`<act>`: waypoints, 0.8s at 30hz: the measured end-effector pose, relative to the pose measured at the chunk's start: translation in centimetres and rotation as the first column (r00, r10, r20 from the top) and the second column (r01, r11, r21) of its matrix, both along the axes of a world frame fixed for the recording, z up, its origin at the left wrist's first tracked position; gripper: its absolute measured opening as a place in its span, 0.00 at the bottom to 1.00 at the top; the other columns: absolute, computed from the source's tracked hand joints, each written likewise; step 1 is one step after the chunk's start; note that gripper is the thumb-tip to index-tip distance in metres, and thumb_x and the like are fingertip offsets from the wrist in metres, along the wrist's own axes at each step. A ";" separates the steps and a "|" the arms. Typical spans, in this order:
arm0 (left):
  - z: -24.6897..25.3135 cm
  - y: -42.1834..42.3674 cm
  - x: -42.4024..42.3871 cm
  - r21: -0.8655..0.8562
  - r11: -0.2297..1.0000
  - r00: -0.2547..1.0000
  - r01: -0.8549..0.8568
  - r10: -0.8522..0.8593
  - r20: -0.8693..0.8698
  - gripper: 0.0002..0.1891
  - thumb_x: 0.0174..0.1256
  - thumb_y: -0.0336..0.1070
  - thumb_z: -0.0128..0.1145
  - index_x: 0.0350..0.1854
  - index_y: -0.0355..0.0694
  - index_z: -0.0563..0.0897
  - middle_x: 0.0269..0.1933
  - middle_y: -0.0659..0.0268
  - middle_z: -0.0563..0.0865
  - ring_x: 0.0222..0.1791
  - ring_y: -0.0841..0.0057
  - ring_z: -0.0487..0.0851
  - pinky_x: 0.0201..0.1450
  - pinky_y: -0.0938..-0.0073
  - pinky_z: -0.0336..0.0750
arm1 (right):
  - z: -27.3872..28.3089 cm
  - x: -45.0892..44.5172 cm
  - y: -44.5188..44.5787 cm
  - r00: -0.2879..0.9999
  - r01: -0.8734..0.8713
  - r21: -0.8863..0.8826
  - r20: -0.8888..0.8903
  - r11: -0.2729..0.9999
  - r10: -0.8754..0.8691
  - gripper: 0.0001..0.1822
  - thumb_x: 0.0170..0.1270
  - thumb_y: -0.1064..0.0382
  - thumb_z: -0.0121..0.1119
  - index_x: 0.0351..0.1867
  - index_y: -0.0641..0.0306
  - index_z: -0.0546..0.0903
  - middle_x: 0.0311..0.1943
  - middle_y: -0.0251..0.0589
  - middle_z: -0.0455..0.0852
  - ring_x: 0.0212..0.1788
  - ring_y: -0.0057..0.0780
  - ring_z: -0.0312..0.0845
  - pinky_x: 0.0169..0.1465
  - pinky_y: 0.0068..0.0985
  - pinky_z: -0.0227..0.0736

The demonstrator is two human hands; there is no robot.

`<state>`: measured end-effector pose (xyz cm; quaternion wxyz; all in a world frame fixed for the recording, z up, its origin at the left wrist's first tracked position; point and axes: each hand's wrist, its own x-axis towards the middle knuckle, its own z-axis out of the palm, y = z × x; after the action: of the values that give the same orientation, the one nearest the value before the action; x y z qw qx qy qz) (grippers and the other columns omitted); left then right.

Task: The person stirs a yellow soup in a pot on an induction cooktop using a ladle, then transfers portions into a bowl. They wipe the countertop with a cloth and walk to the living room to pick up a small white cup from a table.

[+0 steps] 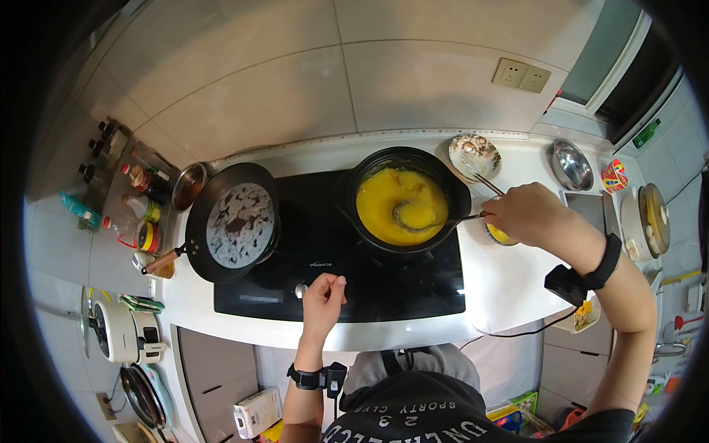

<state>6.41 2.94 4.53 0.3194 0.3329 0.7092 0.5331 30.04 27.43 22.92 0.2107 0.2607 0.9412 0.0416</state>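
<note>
My right hand (518, 213) grips the handle of a metal ladle (415, 216), whose bowl sits in yellow soup inside a black pot (462, 194) on the cooktop's right side. Two thin sticks, seemingly chopsticks (488, 183), stick out beyond the same hand; whether it holds them I cannot tell. Partly under the hand is a bowl (501, 235) with yellow contents. My left hand (324, 302), fingers curled and apparently holding nothing, is over the front of the black glass cooktop (388, 293), beside a control knob (300, 290).
A frying pan (241, 227) with whitish residue stands on the left burner, its wooden handle pointing front left. Sauce bottles (147, 180) and a metal bowl (189, 187) are left of it. Behind the pot's right side are a patterned plate (476, 155) and a steel bowl (572, 165). A cable hangs near my right wrist.
</note>
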 end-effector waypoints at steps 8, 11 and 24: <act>0.2 -0.9 0.1 0.016 0.999 0.999 -0.040 0.040 0.004 0.11 0.68 0.36 0.56 0.28 0.36 0.77 0.17 0.74 0.76 0.19 0.91 0.72 0.22 0.88 0.63 | -2.8 -1.4 3.4 0.994 0.082 0.023 -0.068 0.996 -0.080 0.15 0.67 0.55 0.49 0.29 0.59 0.83 0.27 0.44 0.85 0.36 0.42 0.82 0.41 0.37 0.76; 0.3 -1.3 0.0 -0.005 0.998 0.998 -0.057 0.057 -0.003 0.11 0.68 0.36 0.56 0.28 0.36 0.77 0.17 0.74 0.76 0.19 0.91 0.72 0.22 0.88 0.63 | -4.8 -2.8 5.2 0.996 0.053 -0.078 -0.062 0.996 -0.058 0.14 0.66 0.57 0.50 0.32 0.60 0.83 0.29 0.43 0.85 0.38 0.42 0.82 0.42 0.36 0.76; 0.5 -1.5 -0.3 0.009 0.998 0.998 -0.059 0.059 0.008 0.10 0.68 0.36 0.55 0.28 0.36 0.77 0.18 0.73 0.77 0.19 0.91 0.72 0.23 0.88 0.63 | -0.9 -3.8 -0.2 0.996 0.018 -0.037 0.091 0.999 -0.014 0.15 0.65 0.54 0.48 0.32 0.57 0.84 0.27 0.40 0.85 0.36 0.40 0.83 0.41 0.35 0.76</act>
<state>6.08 1.42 4.98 0.3045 0.3113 0.7150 0.5469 26.22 27.18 22.06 0.2586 0.2621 0.9291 0.0342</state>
